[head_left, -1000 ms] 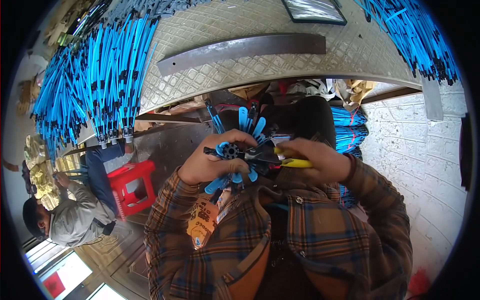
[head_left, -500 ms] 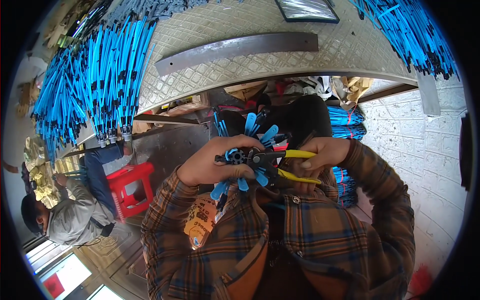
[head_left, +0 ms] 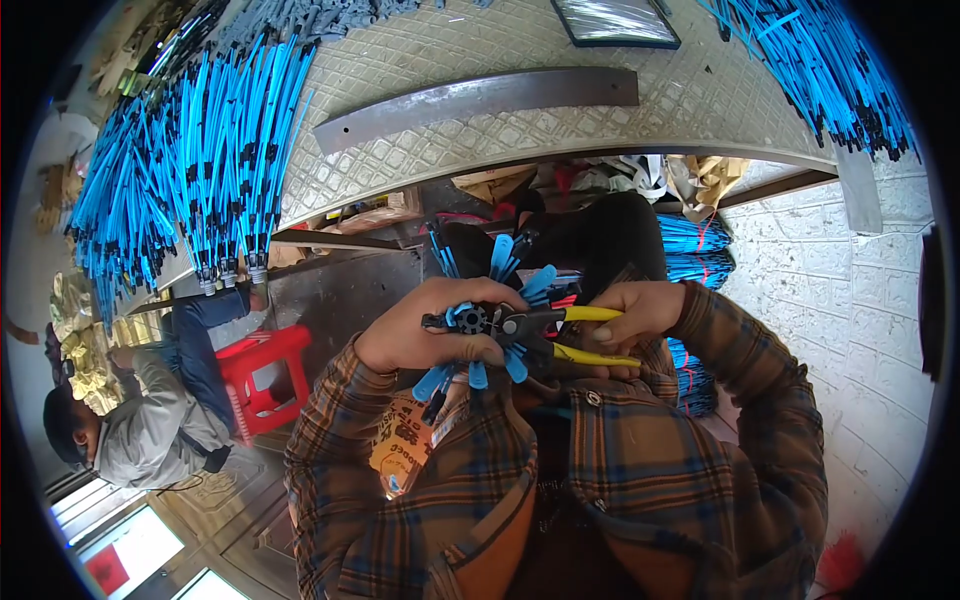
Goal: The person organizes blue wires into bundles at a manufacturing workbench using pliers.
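Observation:
My left hand [head_left: 425, 325] is wrapped round a black slotted round hub [head_left: 471, 319], with the thumb below it and the fingers above. Blue paddle-ended arms [head_left: 502, 257] with black parts fan out around the hub. Yellow-handled pliers [head_left: 590, 356] are in my right hand [head_left: 643, 308], one handle under the thumb and the other by the fingers. The pliers' dark jaws lie at the hub's right side, beside my left fingertips. What sits between the jaws is hidden.
The bench [head_left: 420, 135] ahead carries a curved metal strip [head_left: 480, 97], blue rod bundles [head_left: 225, 160] at left and more blue rods [head_left: 815, 75] at right. Bundles [head_left: 697, 268] stand by the white brick wall. A person [head_left: 150, 420] sits at left near a red stool [head_left: 265, 375].
Both hands, the hub and the pliers stay together and have shifted only slightly. My right hand has moved a little to the left, and the pliers have turned a touch.

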Tool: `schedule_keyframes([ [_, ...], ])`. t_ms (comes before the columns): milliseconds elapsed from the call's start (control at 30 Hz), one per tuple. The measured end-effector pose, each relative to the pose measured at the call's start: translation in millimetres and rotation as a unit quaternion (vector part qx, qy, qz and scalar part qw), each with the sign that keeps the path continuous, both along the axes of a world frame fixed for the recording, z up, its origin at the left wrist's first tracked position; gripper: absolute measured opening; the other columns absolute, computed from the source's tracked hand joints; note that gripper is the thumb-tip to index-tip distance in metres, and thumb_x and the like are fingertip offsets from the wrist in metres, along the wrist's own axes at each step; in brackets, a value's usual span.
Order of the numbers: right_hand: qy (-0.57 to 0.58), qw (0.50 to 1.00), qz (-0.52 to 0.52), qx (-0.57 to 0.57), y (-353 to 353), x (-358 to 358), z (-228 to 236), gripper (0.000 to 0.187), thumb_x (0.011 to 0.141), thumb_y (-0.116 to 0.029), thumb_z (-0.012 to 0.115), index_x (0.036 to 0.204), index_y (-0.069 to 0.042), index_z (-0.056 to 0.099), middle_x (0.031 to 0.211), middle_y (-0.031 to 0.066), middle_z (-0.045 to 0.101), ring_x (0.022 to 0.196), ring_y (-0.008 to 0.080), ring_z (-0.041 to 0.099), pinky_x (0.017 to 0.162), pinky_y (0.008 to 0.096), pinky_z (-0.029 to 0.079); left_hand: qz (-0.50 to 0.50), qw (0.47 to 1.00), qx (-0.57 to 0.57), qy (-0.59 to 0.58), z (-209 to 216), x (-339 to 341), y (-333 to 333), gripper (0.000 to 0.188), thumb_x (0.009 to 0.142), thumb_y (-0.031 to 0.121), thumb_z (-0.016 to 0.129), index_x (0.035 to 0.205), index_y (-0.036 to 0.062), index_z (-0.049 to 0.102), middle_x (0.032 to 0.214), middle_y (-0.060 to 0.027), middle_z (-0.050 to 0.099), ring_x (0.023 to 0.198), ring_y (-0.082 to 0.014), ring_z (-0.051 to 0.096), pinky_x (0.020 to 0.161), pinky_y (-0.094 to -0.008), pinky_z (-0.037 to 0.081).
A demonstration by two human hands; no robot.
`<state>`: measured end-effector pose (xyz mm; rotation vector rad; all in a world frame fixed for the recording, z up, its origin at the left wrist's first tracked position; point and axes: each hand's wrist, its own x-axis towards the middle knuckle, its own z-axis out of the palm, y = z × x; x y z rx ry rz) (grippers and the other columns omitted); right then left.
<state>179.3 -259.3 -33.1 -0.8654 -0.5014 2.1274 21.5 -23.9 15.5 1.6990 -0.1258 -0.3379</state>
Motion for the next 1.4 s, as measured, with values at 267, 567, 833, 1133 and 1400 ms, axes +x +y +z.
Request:
schedule_keyframes([
  [267, 0.004, 0.995, -0.053, 0.080, -14, -48, -23, 0.036, 0.092, -0.035, 0.049, 0.103, -0.001, 0.054, 0.084, -0.0014, 0.055, 0.076, 0.0057, 0.051, 0.072, 0.0187, 0.043, -0.084, 0.996, -0.010, -0.008, 6, -1, 15, 0.043, 0.068, 0.016, 0.075, 0.106, 0.0009, 0.059, 0.096, -0.0106, 0.062, 0.089, -0.0210, 0.059, 0.079, -0.0311, 0.044],
  [567, -0.207, 0.971, -0.077, 0.095, -5, -39, 30, 0.042, 0.091, -0.038, 0.049, 0.111, -0.001, 0.052, 0.082, -0.0010, 0.056, 0.075, 0.0090, 0.053, 0.070, 0.0232, 0.044, -0.029, 0.999, 0.004, 0.036, 5, -13, 10, 0.035, 0.072, 0.011, 0.072, 0.103, 0.0024, 0.057, 0.089, -0.0072, 0.061, 0.081, -0.0157, 0.059, 0.072, -0.0282, 0.045],
  [833, -0.462, 0.868, 0.036, 0.179, 11, -9, 71, 0.036, 0.090, -0.032, 0.050, 0.111, -0.003, 0.052, 0.073, 0.0106, 0.059, 0.064, 0.0209, 0.059, 0.062, 0.0334, 0.048, 0.094, 0.994, 0.048, 0.027, 3, -23, -4, 0.030, 0.070, 0.006, 0.070, 0.097, 0.0008, 0.057, 0.085, -0.0046, 0.058, 0.080, -0.0130, 0.056, 0.073, -0.0274, 0.045],
  [1133, -0.661, 0.725, 0.060, 0.183, 2, -15, 88, 0.027, 0.084, -0.028, 0.057, 0.096, -0.004, 0.052, 0.077, 0.0168, 0.058, 0.073, 0.0352, 0.058, 0.061, 0.0414, 0.045, 0.106, 0.994, 0.024, 0.027, 9, -18, -15, 0.037, 0.069, 0.004, 0.068, 0.105, 0.0024, 0.056, 0.088, -0.0053, 0.057, 0.082, -0.0123, 0.055, 0.072, -0.0266, 0.045],
  [1400, -0.856, 0.485, -0.155, 0.092, -76, 61, 93, 0.025, 0.074, -0.022, 0.067, 0.085, -0.004, 0.054, 0.080, 0.0165, 0.055, 0.073, 0.0352, 0.055, 0.062, 0.0410, 0.045, 0.125, 0.992, 0.008, 0.014, 12, -28, -3, 0.049, 0.072, -0.001, 0.062, 0.119, 0.0055, 0.050, 0.090, -0.0043, 0.056, 0.086, -0.0136, 0.054, 0.075, -0.0266, 0.044],
])
